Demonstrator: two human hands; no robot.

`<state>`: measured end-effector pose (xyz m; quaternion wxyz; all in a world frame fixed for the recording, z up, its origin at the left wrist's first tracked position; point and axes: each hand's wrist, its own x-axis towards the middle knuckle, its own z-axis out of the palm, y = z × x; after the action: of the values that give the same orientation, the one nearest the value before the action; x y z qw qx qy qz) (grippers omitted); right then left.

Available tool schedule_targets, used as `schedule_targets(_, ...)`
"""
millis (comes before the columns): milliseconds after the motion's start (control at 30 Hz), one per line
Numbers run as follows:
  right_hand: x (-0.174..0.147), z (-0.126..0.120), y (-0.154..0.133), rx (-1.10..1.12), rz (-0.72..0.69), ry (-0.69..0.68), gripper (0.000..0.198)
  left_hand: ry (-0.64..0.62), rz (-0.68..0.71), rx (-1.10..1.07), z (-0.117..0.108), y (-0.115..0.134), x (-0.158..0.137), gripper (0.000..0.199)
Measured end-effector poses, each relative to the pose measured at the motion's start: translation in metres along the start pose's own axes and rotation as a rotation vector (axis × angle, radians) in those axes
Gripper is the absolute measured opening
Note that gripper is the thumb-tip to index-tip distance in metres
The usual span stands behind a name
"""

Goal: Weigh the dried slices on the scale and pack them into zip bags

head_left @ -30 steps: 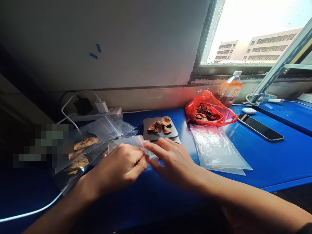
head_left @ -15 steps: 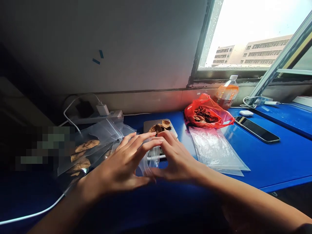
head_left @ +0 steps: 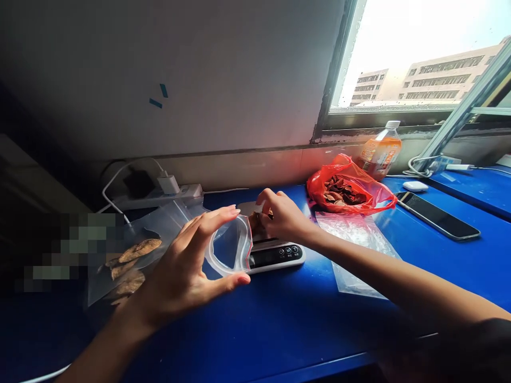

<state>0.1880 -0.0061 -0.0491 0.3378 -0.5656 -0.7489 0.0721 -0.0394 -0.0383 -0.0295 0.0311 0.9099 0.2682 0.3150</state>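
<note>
My left hand holds a clear zip-lock bag with its mouth spread wide between thumb and fingers. Just behind the bag is a small kitchen scale with a dark button panel. Over its weighing plate, my right hand has its fingers curled around brown dried slices, which it partly covers. Left of my left hand, another clear bag contains several larger dried slices.
A red plastic bag full of dried slices stands at the right, above flat clear bags. Beyond are an orange drink bottle, a phone and a white earbud case. A power strip lies along the wall.
My right hand has left the zip-lock bag's mouth and reached back to the slices on the scale. The bag's mouth has opened wide, held by my left hand alone.
</note>
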Motion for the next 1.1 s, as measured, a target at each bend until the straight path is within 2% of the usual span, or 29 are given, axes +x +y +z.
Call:
schedule_targets(67,-0.002,-0.009,-0.006,0.070,0.038,0.068,0.023,0.022,-0.019,-0.020,0.003,0.000,-0.001,0.082)
schedule_targets(167,-0.011,-0.037,-0.020,0.218,0.024,0.182,0.016,0.051,-0.070,-0.058,0.007,0.000,-0.002,0.090)
schedule_targets(300,-0.024,-0.070,-0.044,0.254,-0.063,0.190,0.013,0.078,-0.099,-0.059,0.013,-0.001,-0.002,0.100)
schedule_targets(400,-0.024,-0.069,-0.062,0.277,-0.081,0.142,0.012,0.097,-0.112,-0.062,0.015,-0.001,-0.002,0.104)
schedule_targets(500,-0.013,-0.057,-0.068,0.310,-0.144,0.024,0.011,0.118,-0.138,-0.059,0.017,-0.002,-0.002,0.101)
schedule_targets(567,-0.002,-0.053,-0.058,0.298,-0.221,0.025,0.011,0.127,-0.143,-0.063,0.017,-0.004,-0.001,0.095)
schedule_targets(667,0.010,-0.054,-0.018,0.197,-0.299,0.096,0.016,0.141,-0.122,-0.074,0.018,-0.005,-0.001,0.087)
schedule_targets(700,0.012,-0.054,-0.001,0.142,-0.299,0.047,0.025,0.145,-0.113,-0.072,0.017,-0.005,-0.001,0.086)
schedule_targets(833,0.010,-0.052,0.053,-0.003,-0.247,-0.302,0.060,0.125,-0.093,-0.051,0.017,-0.004,0.000,0.082)
schedule_targets(900,0.008,-0.047,0.064,0.014,-0.251,-0.365,0.068,0.116,-0.081,-0.041,0.017,-0.003,0.001,0.082)
schedule_targets(967,0.008,-0.040,0.066,0.028,-0.264,-0.365,0.063,0.115,-0.073,-0.031,0.018,-0.003,0.002,0.081)
schedule_targets(1100,0.007,-0.026,0.059,-0.021,-0.266,-0.331,0.035,0.114,-0.066,-0.024,0.017,-0.004,0.002,0.079)
